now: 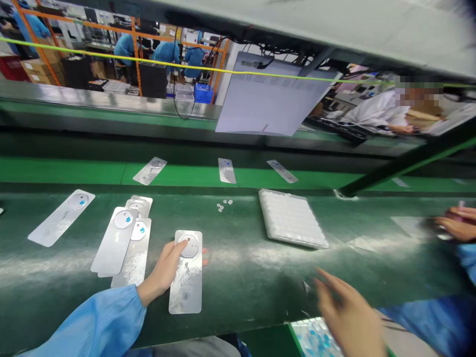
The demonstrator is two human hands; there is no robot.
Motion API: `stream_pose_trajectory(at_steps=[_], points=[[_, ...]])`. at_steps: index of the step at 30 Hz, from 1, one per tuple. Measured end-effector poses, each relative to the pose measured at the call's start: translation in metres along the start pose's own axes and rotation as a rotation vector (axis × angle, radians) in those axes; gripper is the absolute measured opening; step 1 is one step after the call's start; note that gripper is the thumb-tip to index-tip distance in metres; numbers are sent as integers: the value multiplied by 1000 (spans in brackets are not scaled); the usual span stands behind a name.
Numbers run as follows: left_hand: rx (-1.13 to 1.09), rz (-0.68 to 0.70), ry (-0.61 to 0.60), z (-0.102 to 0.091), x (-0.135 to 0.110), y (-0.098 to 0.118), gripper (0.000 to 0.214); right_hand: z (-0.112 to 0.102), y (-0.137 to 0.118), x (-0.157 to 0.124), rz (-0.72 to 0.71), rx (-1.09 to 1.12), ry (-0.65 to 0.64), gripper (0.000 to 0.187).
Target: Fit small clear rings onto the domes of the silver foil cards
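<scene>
My left hand [165, 270] lies on a silver rectangular plate [186, 277] on the dark green bench, thumb near the plate's round recess, fingers curled under its left edge. My right hand [347, 317] hovers blurred over the bench's near edge, fingers spread, nothing in it. Just below it sits a tray of small blue-dotted parts [316, 339].
A pile of similar silver plates [124, 240] and a single plate [61, 217] lie to the left. A white gridded tray [292, 218] and tiny clear discs [224, 205] sit mid-bench. More plates ride the green conveyor [150, 170]. Another person's hands [455, 223] work at far right.
</scene>
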State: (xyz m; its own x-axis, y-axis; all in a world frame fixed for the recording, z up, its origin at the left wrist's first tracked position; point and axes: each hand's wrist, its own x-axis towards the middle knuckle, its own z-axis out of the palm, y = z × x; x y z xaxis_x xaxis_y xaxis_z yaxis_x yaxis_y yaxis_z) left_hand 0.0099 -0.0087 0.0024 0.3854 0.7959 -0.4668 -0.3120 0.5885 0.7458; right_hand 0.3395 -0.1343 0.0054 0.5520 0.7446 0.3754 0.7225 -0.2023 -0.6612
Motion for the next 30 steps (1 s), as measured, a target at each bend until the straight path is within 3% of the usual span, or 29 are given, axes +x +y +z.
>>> stream_pose_trajectory(at_steps=[1,3,5,8,11,14,17,19,25,30], points=[[6,3,-2,0,0,0,46,30,-17,9,-134,-23,-39,32],[18,11,-2,-1,-1,1,47,92,-51,32,-407,38,-233,35],[23,17,-2,-1,-2,2,49,142,-79,57,-495,54,-273,34],[12,32,-7,-1,-1,1,50,170,-96,71,-561,54,-299,35],[-10,40,-12,0,1,-1,51,150,-87,40,-636,75,-391,34],[-25,52,-13,-1,2,-4,51,106,-68,-22,-727,122,-534,26],[-41,38,-28,-2,3,-5,51,69,-52,-80,-830,127,-639,42],[-47,19,-32,-2,4,-5,50,58,-45,-103,-862,142,-672,43],[-22,33,-11,0,3,-3,51,63,-32,-111,-805,305,-761,36],[5,37,-11,-1,4,-4,50,62,-42,-108,-783,299,-807,26]])
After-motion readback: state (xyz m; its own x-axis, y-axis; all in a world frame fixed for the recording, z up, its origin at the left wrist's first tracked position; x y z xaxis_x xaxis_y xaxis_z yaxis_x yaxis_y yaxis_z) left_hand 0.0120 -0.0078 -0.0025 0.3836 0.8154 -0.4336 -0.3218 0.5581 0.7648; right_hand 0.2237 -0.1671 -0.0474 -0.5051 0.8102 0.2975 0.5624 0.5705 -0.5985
